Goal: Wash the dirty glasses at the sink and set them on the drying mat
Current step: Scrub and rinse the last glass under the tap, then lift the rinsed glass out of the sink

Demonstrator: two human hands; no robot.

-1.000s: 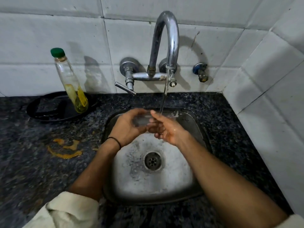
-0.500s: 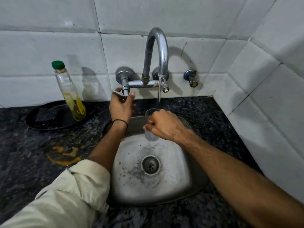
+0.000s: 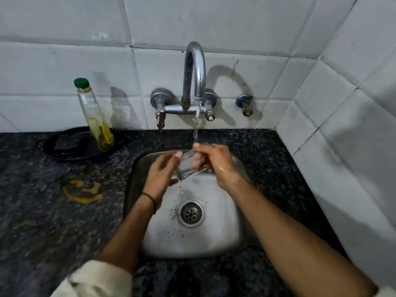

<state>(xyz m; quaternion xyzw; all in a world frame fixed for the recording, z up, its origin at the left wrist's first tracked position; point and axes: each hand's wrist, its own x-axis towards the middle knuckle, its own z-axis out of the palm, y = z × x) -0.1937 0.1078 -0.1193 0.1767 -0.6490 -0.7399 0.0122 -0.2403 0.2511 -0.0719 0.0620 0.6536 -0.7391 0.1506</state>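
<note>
Just above the sink [image 3: 227, 236], both hands hold one clear glass [image 3: 186, 168], which lies tilted with its base down toward the left and its mouth up toward the right. The left hand [image 3: 161, 171] cups the base end, thumb laid along the upper side and fingers curled beneath. The right hand [image 3: 217, 166] is clamped on the mouth end: its fingers [image 3: 197, 162] show through the wall of the glass, seemingly tucked inside, with the thumb on the outside of the rim. A thin stream of water [image 3: 196, 123] falls from the curved tap [image 3: 195, 67] and lands where the right hand meets the glass. The right hand is wet and shiny. A dark band [image 3: 150, 198] circles the left wrist, and a pale rolled sleeve [image 3: 96, 279] shows at the bottom edge.

Below the glass, the steel basin is speckled with dark flecks around the drain [image 3: 191, 213]. On the dark stone tabletop [image 3: 38, 228] left of the sink stands a leaning bottle [image 3: 94, 116] with a green cap and some yellow liquid, set on a black tray [image 3: 64, 147] against the tiled wall [image 3: 64, 67]. A yellow smear [image 3: 82, 192] lies on the tabletop between tray and sink. A small valve [image 3: 246, 105] sits on the wall right of the tap.
</note>
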